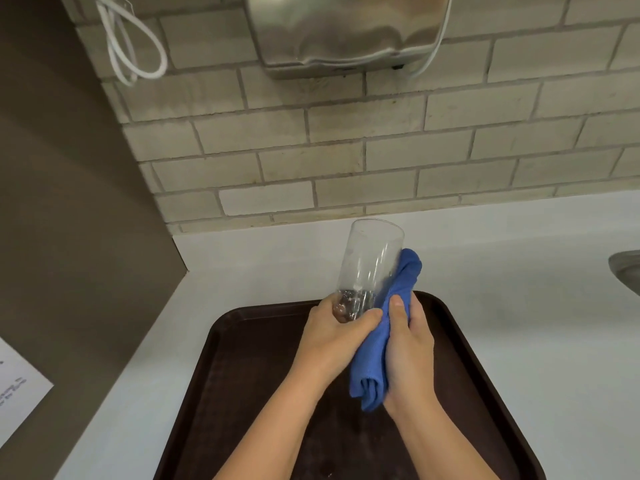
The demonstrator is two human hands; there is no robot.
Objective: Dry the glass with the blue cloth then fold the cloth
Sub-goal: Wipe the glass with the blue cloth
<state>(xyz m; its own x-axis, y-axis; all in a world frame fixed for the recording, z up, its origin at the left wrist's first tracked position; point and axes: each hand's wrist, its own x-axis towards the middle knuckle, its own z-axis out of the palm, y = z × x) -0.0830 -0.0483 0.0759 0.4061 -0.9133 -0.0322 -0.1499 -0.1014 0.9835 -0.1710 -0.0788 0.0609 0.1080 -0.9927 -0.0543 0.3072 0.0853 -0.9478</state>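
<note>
A tall clear glass (370,258) is held in the air above the tray, tilted with its open mouth pointing up and away from me. My left hand (332,337) grips its thick base. My right hand (408,351) is closed around a bunched blue cloth (375,344). The cloth's upper end presses against the right side of the glass, and its lower end hangs below my right palm.
A dark brown tray (242,368) lies on the white counter (519,306) under my hands. A tiled wall stands behind, with a metal hand dryer (346,32) and a white cable (131,46) on it. A brown panel (69,202) closes the left side. A metal sink edge (627,271) shows at far right.
</note>
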